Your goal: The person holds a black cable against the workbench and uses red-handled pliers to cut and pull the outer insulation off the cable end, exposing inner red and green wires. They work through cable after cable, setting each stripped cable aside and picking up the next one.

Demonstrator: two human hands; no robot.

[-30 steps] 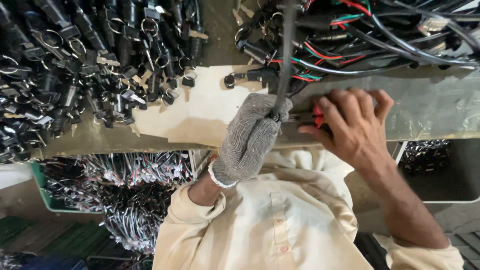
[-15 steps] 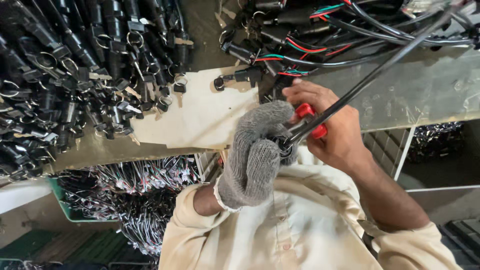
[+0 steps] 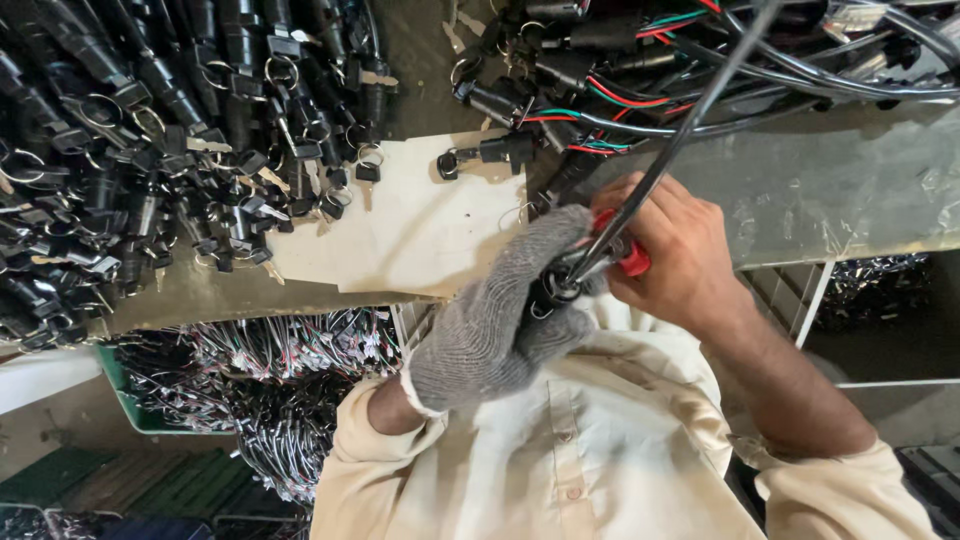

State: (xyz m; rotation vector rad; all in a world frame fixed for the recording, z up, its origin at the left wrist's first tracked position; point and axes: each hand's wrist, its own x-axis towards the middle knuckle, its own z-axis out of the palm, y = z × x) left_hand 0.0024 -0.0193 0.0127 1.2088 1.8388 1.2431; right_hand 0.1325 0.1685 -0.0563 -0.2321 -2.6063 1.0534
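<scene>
A black lock part on a black cable is gripped in the gloved left hand, just off the table edge. A red-handled tool is clasped by the bare right hand, touching the part. A card and piled locks lie beyond.
</scene>
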